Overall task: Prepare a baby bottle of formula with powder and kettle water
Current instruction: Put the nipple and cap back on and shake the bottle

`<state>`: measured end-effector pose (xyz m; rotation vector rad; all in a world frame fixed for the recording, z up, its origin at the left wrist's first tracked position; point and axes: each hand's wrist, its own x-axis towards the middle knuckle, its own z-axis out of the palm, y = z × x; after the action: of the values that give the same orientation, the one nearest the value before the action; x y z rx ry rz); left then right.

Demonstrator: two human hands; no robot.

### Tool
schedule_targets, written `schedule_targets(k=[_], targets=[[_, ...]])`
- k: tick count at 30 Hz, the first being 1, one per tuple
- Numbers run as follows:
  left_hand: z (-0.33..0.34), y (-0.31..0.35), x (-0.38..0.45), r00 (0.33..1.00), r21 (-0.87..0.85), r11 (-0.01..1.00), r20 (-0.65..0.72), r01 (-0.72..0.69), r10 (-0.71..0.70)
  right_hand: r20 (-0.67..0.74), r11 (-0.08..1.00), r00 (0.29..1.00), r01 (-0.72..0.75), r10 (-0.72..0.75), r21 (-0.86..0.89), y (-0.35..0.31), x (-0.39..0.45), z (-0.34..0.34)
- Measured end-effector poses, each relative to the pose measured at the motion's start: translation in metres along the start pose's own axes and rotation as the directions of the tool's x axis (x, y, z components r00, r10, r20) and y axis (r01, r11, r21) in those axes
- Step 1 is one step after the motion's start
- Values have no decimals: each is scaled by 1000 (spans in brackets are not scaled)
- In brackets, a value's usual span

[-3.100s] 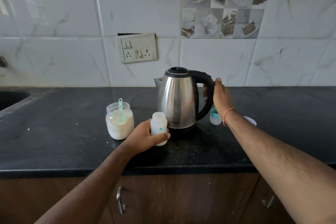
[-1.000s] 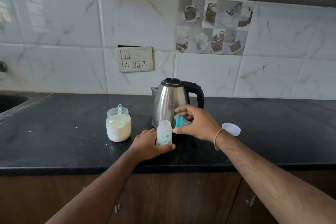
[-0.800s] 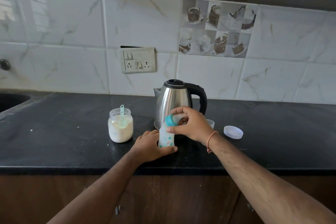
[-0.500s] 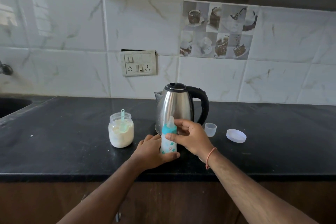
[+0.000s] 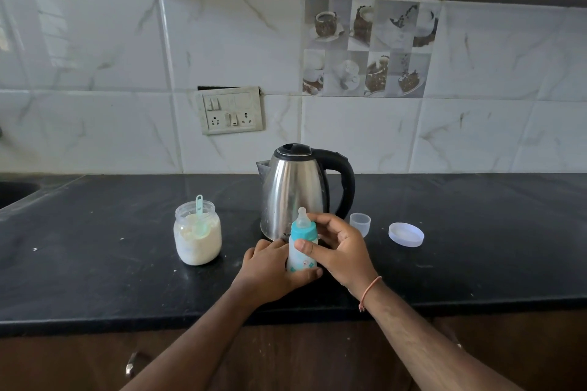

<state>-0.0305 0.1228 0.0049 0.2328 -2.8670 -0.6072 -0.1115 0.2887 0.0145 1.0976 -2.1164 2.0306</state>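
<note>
A small baby bottle (image 5: pixel 301 260) stands upright on the black counter (image 5: pixel 95 263), right in front of the steel kettle (image 5: pixel 295 190). My left hand (image 5: pixel 270 270) grips the bottle's body from the left. A teal collar with a clear teat (image 5: pixel 304 227) sits on the bottle's neck, and my right hand (image 5: pixel 340 251) curls its thumb and fingers round that collar. To the left stands an open glass jar of white powder (image 5: pixel 197 235) with a pale green scoop handle sticking out.
A clear bottle cap (image 5: pixel 360 223) stands to the right of the kettle, and a white jar lid (image 5: pixel 406 234) lies further right. A switch plate (image 5: pixel 232 109) is on the tiled wall. A sink edge shows at far left.
My right hand left the kettle handle, picked up the teal teat collar from beside the kettle and set it on the bottle's neck. My left hand kept hold of the bottle.
</note>
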Motion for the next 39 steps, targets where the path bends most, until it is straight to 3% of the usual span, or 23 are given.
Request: schedule_targets(k=[4, 11, 18, 25, 39], targets=[[0, 0, -1, 1000, -5, 1000, 1, 4, -4, -46, 999, 999, 20, -18, 42, 6, -5, 9], [-2, 2, -3, 1000, -3, 1000, 22, 5, -5, 4, 977, 998, 54, -56, 208, 7, -6, 7], [-3, 3, -4, 1000, -17, 1000, 2, 4, -4, -52, 992, 998, 53, -47, 118, 8, -5, 8], [-1, -1, -1, 1000, -1, 1000, 29, 9, -9, 58, 962, 998, -8, -8, 272, 4, -4, 8], [-1, 0, -2, 999, 1, 1000, 33, 18, -18, 22, 970, 1000, 3, -9, 245, 3, -5, 7]])
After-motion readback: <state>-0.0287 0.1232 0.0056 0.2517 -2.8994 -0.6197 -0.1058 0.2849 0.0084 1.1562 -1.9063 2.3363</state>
